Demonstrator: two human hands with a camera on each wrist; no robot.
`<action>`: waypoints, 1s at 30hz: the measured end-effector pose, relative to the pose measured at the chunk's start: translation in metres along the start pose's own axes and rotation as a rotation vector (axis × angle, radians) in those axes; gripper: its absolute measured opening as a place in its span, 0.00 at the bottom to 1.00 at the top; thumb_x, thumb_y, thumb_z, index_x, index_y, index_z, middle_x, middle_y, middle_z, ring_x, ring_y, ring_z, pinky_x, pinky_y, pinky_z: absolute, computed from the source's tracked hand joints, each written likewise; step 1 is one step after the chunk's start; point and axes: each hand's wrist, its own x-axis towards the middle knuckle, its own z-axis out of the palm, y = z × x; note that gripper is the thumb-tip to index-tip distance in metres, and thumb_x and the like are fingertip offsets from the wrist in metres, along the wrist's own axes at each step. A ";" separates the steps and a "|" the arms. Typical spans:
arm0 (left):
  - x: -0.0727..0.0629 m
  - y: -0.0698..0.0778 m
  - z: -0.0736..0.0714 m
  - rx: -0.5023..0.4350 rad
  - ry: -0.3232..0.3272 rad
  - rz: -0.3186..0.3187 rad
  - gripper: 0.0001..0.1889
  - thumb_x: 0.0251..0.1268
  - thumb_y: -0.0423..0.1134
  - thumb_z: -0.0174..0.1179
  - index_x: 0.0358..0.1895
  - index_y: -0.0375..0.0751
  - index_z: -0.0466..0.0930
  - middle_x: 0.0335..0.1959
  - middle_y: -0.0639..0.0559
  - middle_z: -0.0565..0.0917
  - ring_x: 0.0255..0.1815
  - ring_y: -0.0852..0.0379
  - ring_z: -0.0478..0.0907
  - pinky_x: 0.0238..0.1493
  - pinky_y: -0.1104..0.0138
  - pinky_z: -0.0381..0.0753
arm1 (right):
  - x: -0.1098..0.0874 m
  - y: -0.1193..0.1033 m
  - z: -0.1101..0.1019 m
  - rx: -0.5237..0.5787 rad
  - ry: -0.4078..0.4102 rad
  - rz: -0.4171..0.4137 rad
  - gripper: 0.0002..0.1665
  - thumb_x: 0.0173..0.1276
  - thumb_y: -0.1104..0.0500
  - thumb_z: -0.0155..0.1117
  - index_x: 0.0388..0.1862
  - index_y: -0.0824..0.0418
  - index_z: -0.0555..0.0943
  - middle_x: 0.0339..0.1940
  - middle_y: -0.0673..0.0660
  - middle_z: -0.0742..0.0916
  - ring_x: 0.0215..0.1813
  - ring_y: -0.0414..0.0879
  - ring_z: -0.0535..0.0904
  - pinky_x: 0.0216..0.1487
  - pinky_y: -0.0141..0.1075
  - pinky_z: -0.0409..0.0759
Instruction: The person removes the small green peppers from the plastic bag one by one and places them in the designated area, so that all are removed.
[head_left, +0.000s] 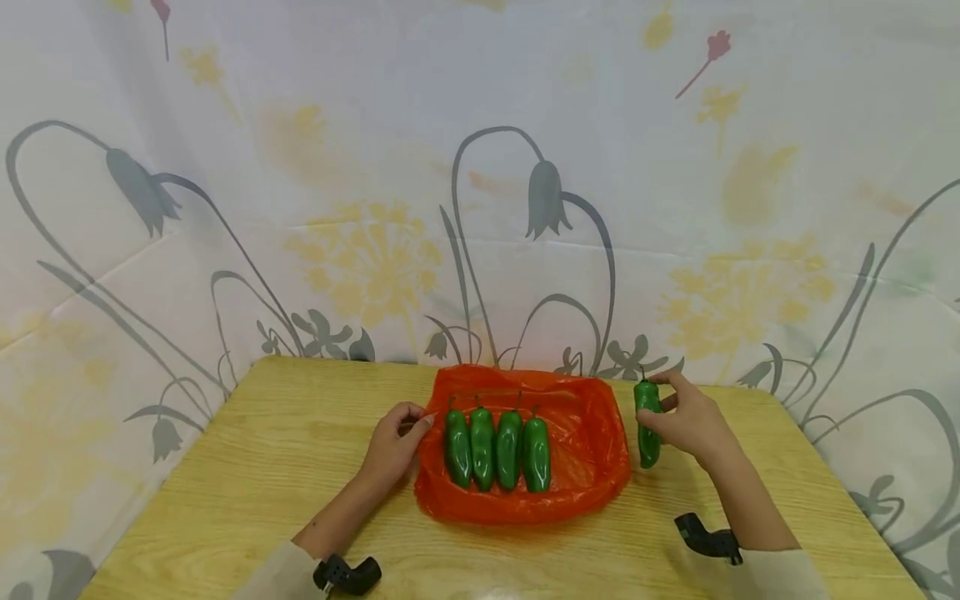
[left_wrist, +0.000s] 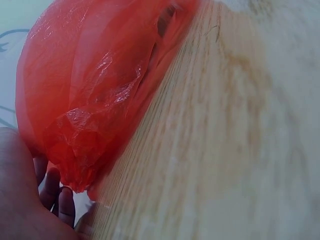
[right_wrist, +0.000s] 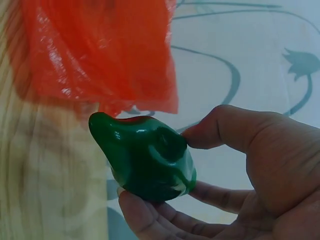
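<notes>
A red plastic bag lies spread open on the table, its rim folded up all round. Four-sided in outline, it holds several glossy green peppers side by side in its left half, stems pointing away. At the bag's left rim, my left hand pinches the plastic edge; the left wrist view shows its curled fingers against the bag's gathered corner. Just right of the bag, my right hand holds another green pepper between thumb and fingers, stem upward in the head view.
The light wooden table extends to both sides of the bag. A pale cloth printed with flowers hangs behind it. Black devices are strapped on both wrists.
</notes>
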 end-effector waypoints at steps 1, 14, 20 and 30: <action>0.000 0.000 0.000 0.000 0.000 -0.001 0.05 0.76 0.34 0.63 0.44 0.35 0.82 0.44 0.46 0.84 0.45 0.55 0.81 0.48 0.69 0.80 | 0.001 0.002 0.000 -0.003 0.000 0.005 0.44 0.72 0.52 0.71 0.78 0.67 0.63 0.52 0.74 0.82 0.34 0.51 0.86 0.41 0.48 0.88; 0.000 -0.001 0.000 0.009 -0.004 0.017 0.04 0.76 0.34 0.64 0.43 0.35 0.82 0.43 0.46 0.84 0.45 0.56 0.81 0.48 0.69 0.80 | 0.013 0.024 0.008 -0.020 0.020 0.019 0.42 0.71 0.54 0.70 0.76 0.70 0.64 0.47 0.73 0.84 0.35 0.52 0.84 0.36 0.44 0.87; 0.001 -0.003 0.000 0.012 -0.007 0.034 0.04 0.76 0.32 0.63 0.41 0.34 0.82 0.43 0.45 0.83 0.45 0.56 0.82 0.48 0.69 0.80 | 0.017 0.034 0.013 -0.069 0.023 0.017 0.41 0.71 0.52 0.70 0.74 0.71 0.66 0.48 0.74 0.84 0.37 0.55 0.84 0.36 0.46 0.84; 0.002 -0.004 0.000 0.000 -0.013 0.032 0.04 0.76 0.32 0.63 0.41 0.35 0.82 0.42 0.45 0.83 0.44 0.56 0.82 0.49 0.70 0.80 | 0.021 0.039 0.018 -0.100 0.028 0.005 0.41 0.71 0.52 0.70 0.75 0.71 0.67 0.49 0.76 0.85 0.39 0.58 0.85 0.38 0.49 0.84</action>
